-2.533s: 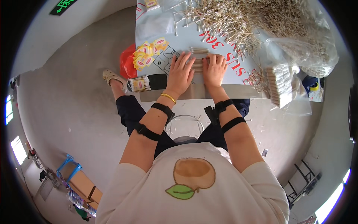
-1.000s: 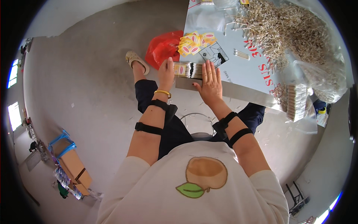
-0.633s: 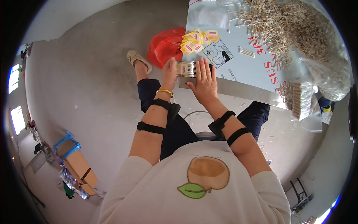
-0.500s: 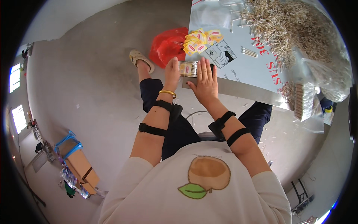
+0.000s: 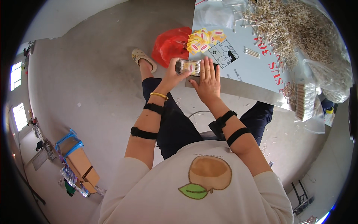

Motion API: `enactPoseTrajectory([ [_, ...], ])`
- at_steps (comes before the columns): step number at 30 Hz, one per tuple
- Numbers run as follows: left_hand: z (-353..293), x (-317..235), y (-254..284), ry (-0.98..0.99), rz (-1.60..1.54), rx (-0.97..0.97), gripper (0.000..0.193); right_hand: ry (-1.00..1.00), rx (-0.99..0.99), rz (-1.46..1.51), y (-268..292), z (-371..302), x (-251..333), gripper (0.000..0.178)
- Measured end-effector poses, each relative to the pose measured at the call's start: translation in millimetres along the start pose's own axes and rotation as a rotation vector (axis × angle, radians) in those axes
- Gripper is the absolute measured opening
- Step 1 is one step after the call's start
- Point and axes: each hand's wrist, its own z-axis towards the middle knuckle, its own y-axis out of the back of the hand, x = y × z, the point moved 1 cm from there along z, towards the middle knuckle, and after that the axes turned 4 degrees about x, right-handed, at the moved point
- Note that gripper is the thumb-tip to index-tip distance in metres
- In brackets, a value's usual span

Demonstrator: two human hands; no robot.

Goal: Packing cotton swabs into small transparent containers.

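Note:
At the table's near left edge, my left hand (image 5: 173,77) grips a clear pack of cotton swabs (image 5: 190,67), its thumb along the pack's near side. A yellow label card shows inside the pack. My right hand (image 5: 208,86) lies flat with fingers stretched out at the pack's right end, over a black object (image 5: 216,68) that is mostly covered. What kind of thing the black object is, I cannot tell. Just beyond my hands, several yellow label cards (image 5: 204,39) lie overlapping. Farther right, a short row of loose cotton swabs (image 5: 252,52) rests on the table.
A large heap of cotton swabs (image 5: 294,30) covers the table's far right, with clear plastic bags (image 5: 328,80) beside it. Packed swabs (image 5: 305,101) sit at the right edge. A red plastic bag (image 5: 169,46) hangs at the table's left. Cardboard boxes (image 5: 80,164) stand on the floor far left.
My left hand has turned, and its thumb now lies along the pack's near side instead of pointing up at its left end. The right hand stays flat in nearly the same place.

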Motion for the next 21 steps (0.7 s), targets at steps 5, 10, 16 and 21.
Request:
enactPoseTrajectory([
  [5,-3.1,2.5,1.1,0.013,0.007,0.043,0.072,-0.007,-0.008,0.025,-1.0,0.0,8.4,0.095],
  [10,-0.8,13.0,-1.6,0.003,-0.020,0.044,0.073,-0.010,-0.031,0.095,-2.2,0.2,14.2,0.093],
  [16,-1.2,5.9,8.0,0.040,-0.126,0.041,0.058,-0.031,-0.053,0.166,3.4,-9.4,-17.4,0.096],
  [21,6.0,24.8,5.5,0.365,-0.462,-0.253,0.048,-0.008,-0.053,0.101,5.9,-12.1,-27.7,0.095],
])
